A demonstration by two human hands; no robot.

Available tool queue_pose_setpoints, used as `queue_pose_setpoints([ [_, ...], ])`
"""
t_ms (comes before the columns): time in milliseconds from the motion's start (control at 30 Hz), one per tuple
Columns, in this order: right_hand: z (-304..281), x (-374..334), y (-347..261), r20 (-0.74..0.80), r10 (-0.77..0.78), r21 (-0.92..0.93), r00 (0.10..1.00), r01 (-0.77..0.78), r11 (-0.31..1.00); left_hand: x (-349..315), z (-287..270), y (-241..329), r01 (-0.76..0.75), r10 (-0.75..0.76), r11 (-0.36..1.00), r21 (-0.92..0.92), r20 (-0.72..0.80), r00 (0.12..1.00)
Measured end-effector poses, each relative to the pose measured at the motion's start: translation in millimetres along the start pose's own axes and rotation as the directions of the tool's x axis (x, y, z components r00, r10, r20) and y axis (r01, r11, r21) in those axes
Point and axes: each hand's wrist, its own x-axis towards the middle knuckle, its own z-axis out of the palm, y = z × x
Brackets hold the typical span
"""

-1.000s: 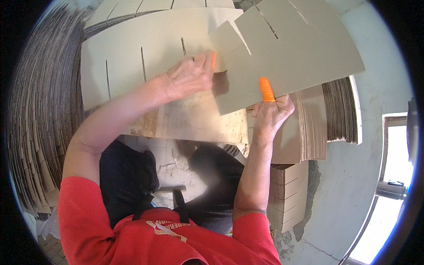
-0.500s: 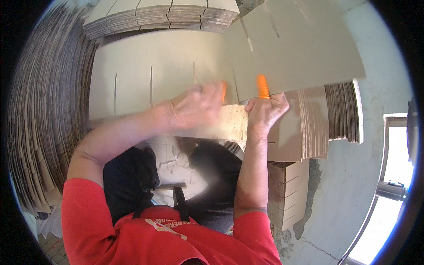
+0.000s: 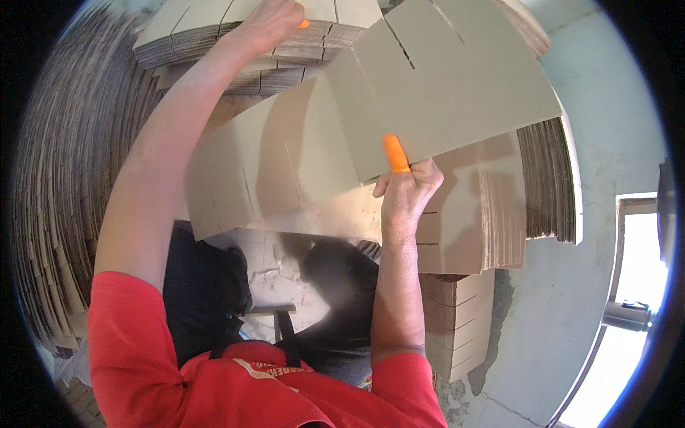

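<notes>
My right hand (image 3: 410, 189) grips the lower edge of a grey-beige cardboard sheet (image 3: 457, 93) with slots cut in its far edge. An orange finger cot (image 3: 397, 153) on one finger lies over the sheet's face. Leftward, a paler slotted cardboard section (image 3: 278, 157) slants toward my lap; whether it is a fold of this sheet or a second one, I cannot tell. My left hand (image 3: 273, 25) is stretched out over the far stack of slotted cardboard (image 3: 207, 28), fingers curled, an orange cot showing. What its fingers hold, if anything, is hidden.
A tall mass of stacked cardboard (image 3: 71, 178) lines the left side. On the right are a bundle of cardboard sheets (image 3: 464, 214), a darker-edged stack (image 3: 548, 182) and a lower slotted stack (image 3: 460, 314). A pale wooden board (image 3: 321, 217) lies below the sheet.
My left hand has moved from the near middle up to the far stack. The right hand and its sheet shifted slightly left and nearer; the left section swung from lying level to slanting.
</notes>
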Motion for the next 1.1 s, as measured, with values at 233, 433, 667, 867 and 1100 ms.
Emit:
queue_pose_setpoints([
  [233, -0.9, -0.5, 0.1, -0.002, -0.016, -0.01, 1.0, 0.016, 1.0, 3.4, -20.5, 22.3, -0.031, 0.023, 0.996, -0.078, -0.096, 0.995],
  [433, -11.1, 3.7, 9.3, 0.002, -0.036, -0.099, 0.999, 0.036, 0.994, -9.1, -54.0, 54.1, -0.195, 0.177, 0.975, -0.106, -0.156, 0.972],
  [667, -10.5, 9.5, 10.2, 0.015, 0.022, -0.193, 1.0, -0.018, 0.981, -29.2, -98.4, 114.8, -0.363, 0.363, 0.931, 0.025, -0.14, 0.921],
  [867, -30.1, 21.6, 4.2, 0.032, -0.14, -0.257, 0.99, 0.144, 0.956, -41.2, -115.8, 130.3, -0.34, 0.34, 0.94, 0.003, 0.017, 0.94],
  [1100, -41.9, 20.3, -9.2, 0.001, -0.199, -0.25, 0.98, 0.193, 0.949, -62.3, -113.3, 142.0, -0.297, 0.297, 0.952, -0.073, -0.016, 0.955],
])
